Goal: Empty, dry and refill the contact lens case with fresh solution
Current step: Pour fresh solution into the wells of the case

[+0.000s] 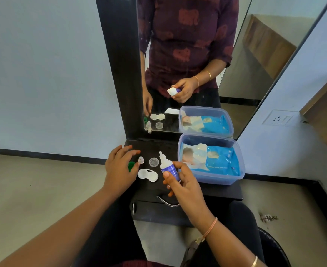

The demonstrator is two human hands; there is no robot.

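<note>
Near the desk's [226, 191] left edge the case [147, 175] lies open, ready for filling; right hand [183, 182] grips the bottle [168, 166] upright; left hand [120, 166], fingers spread, pinches its cap [141, 160].

We are seeing the contact lens case [148, 175], a clear double-well shell, lying open and uncapped on the dark shelf, with its green cap [131, 166] sitting just to its left and its clear cap [153, 162] lying just behind it. The solution bottle [168, 166], white with a purple label, is standing tilted with its bare nozzle pointing up, while its small clear bottle cap [141, 160] is lying between the two caps.
</note>
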